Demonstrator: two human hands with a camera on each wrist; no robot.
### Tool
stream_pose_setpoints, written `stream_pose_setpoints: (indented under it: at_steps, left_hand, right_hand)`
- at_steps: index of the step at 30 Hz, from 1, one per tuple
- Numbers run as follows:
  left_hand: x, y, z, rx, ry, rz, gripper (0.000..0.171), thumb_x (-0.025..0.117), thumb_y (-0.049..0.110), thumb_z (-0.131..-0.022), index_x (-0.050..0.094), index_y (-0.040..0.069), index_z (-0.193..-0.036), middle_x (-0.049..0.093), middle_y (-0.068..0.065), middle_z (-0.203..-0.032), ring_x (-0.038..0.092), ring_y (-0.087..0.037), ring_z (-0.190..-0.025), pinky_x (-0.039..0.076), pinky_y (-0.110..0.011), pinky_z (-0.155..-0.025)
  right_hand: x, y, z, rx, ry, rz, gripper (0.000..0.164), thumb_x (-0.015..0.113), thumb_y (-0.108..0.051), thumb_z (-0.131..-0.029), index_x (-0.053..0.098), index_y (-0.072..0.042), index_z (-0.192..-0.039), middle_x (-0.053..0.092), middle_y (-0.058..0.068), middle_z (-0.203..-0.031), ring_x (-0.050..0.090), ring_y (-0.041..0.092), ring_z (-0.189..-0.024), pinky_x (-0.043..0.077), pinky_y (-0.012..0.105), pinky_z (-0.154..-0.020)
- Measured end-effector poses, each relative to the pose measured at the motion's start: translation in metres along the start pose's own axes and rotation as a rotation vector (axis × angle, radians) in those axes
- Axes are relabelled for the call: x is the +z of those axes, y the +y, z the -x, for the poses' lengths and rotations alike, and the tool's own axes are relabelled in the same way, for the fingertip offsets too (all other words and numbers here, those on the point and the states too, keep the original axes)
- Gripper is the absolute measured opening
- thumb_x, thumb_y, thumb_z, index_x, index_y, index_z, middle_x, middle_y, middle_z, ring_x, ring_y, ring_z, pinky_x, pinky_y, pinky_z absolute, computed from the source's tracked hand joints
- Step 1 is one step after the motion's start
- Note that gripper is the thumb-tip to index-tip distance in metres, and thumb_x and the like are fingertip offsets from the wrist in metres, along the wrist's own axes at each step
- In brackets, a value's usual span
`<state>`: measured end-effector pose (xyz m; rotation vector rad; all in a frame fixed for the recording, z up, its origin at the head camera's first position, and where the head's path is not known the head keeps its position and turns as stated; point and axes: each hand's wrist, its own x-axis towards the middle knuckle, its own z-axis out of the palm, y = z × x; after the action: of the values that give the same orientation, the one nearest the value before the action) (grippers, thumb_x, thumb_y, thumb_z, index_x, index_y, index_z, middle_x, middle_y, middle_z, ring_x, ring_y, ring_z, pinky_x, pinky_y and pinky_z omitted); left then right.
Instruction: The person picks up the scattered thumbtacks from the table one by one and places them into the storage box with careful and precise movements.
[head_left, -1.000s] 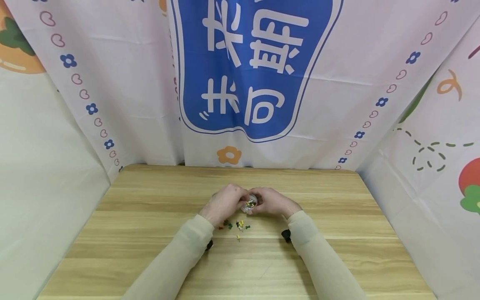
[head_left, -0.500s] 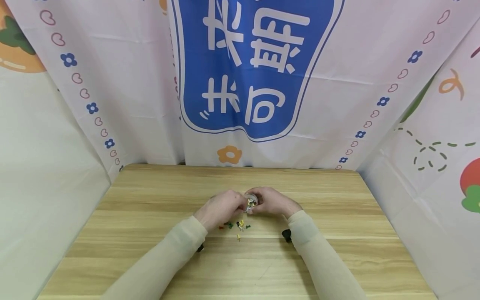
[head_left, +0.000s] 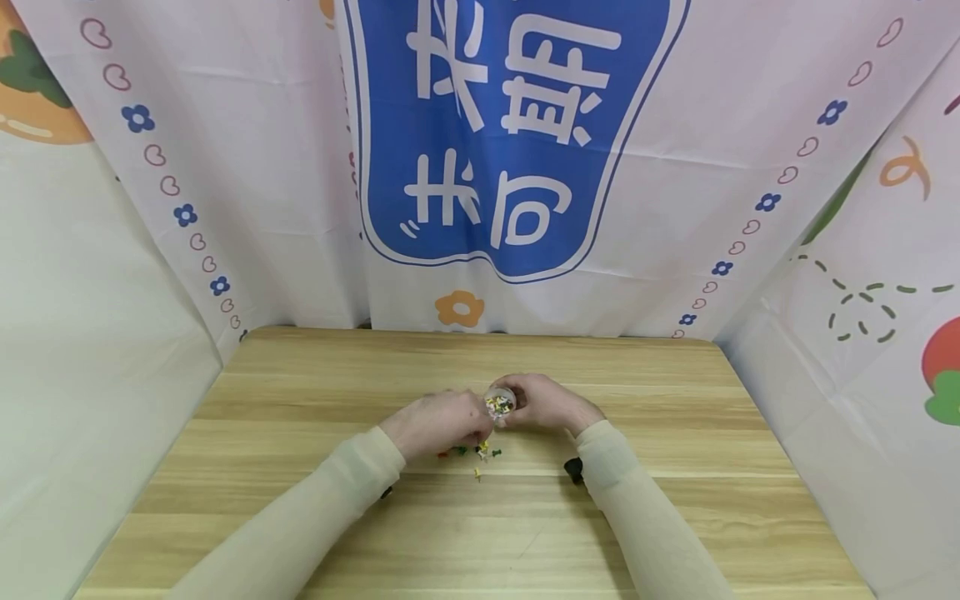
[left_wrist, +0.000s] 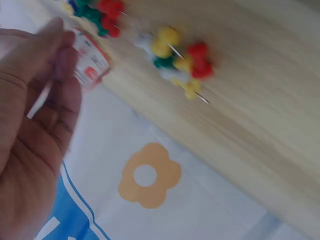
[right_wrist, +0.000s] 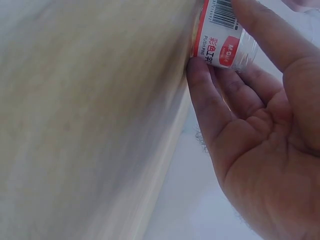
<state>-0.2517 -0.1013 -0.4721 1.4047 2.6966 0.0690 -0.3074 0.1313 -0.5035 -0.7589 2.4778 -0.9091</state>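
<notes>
**Gripping pin jar point(right_wrist: 222, 40) beside loose pins point(left_wrist: 172, 62)**

Nearest: cream sleeves point(head_left: 300, 517) over wood-grain table point(head_left: 510, 533). Next, single yellow pin point(head_left: 477, 474), slightly apart from loose pins: small plastic heads in red, yellow, green and white, with thin metal points. Just over these, left hand point(head_left: 442, 419) with loosely bent fingers, tips close to thumb; cannot tell whether pinching a pin. Just beyond, near table's middle: pin jar, clear and round, mouth facing up, many white, yellow and dark pins inside, white-and-red label point(right_wrist: 229, 51) with barcode and "PUSH PINS". Held round its side by right hand point(head_left: 546, 402), fingers and thumb curled. Farthest: white cloth point(head_left: 285, 208) with blue panel point(head_left: 495, 142).
</notes>
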Motion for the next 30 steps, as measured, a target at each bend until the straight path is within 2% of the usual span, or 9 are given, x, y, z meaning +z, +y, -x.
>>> stream_pose_setpoints:
  at_steps: [4, 7, 14, 22, 30]
  left_hand:
    - [0.003, -0.004, -0.001, 0.110, 0.008, -0.083, 0.012, 0.081, 0.019, -0.093, 0.075, 0.026, -0.086, 0.071, 0.017, -0.095, 0.057, -0.002, -0.082, 0.048, -0.015, -0.066]
    - [0.006, -0.005, -0.002, 0.140, 0.015, -0.113, 0.011, 0.081, 0.020, -0.093, 0.076, 0.028, -0.087, 0.073, 0.017, -0.098, 0.059, -0.003, -0.088, 0.050, -0.016, -0.071]
    - [0.011, -0.005, -0.004, 0.127, 0.011, -0.131, 0.008, 0.083, 0.026, -0.092, 0.076, 0.029, -0.088, 0.073, 0.016, -0.094, 0.059, -0.002, -0.083, 0.051, -0.017, -0.069]
    - [0.011, -0.005, -0.005, 0.100, -0.006, -0.089, 0.010, 0.083, 0.025, -0.092, 0.076, 0.027, -0.085, 0.072, 0.016, -0.089, 0.057, -0.002, -0.078, 0.050, -0.018, -0.068]
    - [0.009, -0.003, -0.006, 0.103, -0.001, -0.085, 0.009, 0.081, 0.027, -0.094, 0.076, 0.027, -0.087, 0.072, 0.017, -0.088, 0.061, 0.000, -0.079, 0.055, -0.019, -0.073]
  right_hand:
    - [-0.001, 0.000, 0.000, 0.001, 0.001, 0.003, 0.062, 0.087, -0.020, -0.088, 0.062, -0.019, -0.145, 0.073, 0.000, -0.129, 0.068, 0.013, -0.106, 0.059, 0.032, -0.095]
    - [-0.001, 0.000, 0.000, -0.002, 0.001, 0.013, 0.062, 0.087, -0.021, -0.088, 0.062, -0.019, -0.145, 0.073, 0.001, -0.128, 0.067, 0.013, -0.105, 0.058, 0.033, -0.094]
    - [-0.002, -0.002, 0.001, -0.007, -0.002, -0.003, 0.061, 0.087, -0.022, -0.088, 0.063, -0.018, -0.144, 0.073, 0.002, -0.129, 0.068, 0.016, -0.109, 0.058, 0.035, -0.096]
    - [-0.001, -0.001, 0.001, 0.002, 0.007, 0.013, 0.060, 0.087, -0.024, -0.088, 0.063, -0.019, -0.144, 0.073, 0.002, -0.128, 0.068, 0.015, -0.107, 0.058, 0.034, -0.094]
    - [0.000, 0.000, 0.001, -0.008, 0.008, 0.011, 0.060, 0.087, -0.024, -0.088, 0.064, -0.020, -0.143, 0.073, 0.001, -0.128, 0.068, 0.016, -0.109, 0.058, 0.035, -0.096]
